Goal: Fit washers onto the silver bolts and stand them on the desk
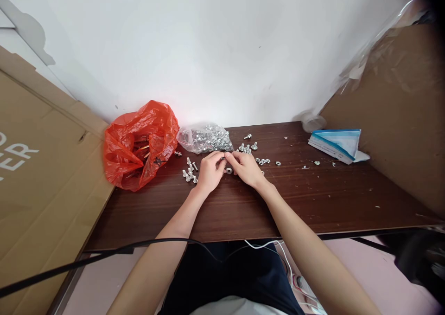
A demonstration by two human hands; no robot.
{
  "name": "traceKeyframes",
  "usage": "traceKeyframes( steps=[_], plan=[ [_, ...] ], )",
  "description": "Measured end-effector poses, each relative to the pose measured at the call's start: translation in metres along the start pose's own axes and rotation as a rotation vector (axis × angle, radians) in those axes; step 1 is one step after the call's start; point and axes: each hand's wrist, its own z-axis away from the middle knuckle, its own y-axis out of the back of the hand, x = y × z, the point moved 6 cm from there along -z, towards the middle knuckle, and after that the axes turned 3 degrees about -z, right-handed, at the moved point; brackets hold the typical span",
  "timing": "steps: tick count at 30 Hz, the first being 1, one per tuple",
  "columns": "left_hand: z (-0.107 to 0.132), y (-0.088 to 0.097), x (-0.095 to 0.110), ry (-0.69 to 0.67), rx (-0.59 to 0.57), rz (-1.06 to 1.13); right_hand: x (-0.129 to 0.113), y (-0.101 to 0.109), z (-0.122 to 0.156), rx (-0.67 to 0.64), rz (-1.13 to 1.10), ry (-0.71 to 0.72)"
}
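Note:
Over the middle of the dark wooden table, my left hand (210,172) and my right hand (246,167) meet at the fingertips. Both are closed in a pinch around something small that the fingers mostly hide. A washer (228,170) shows just below the fingertips. Left of my left hand stand several bolts (188,177), mostly on their heads. Beyond my right hand is another group of bolts with washers on them (242,147). Several loose nuts (267,161) lie to the right of it.
A clear bag of metal hardware (208,138) lies against the wall, beside an open red plastic bag (120,150). At the right are a blue-and-white packet (337,143) and small scraps (317,163). Cardboard (45,166) borders the left side; a black cable (139,244) crosses the front edge.

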Motion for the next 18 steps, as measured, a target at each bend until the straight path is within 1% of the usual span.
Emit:
traceKeyframes(
  steps=[7, 18],
  plan=[
    [-0.0002, 0.0004, -0.0026, 0.038, 0.004, 0.007, -0.0032, -0.0026, -0.0006, -0.059, 0.024, 0.024],
    [-0.0009, -0.0010, -0.0020, 0.025, -0.013, -0.008, 0.0019, -0.0023, -0.0015, -0.047, 0.078, 0.059]
  ],
)
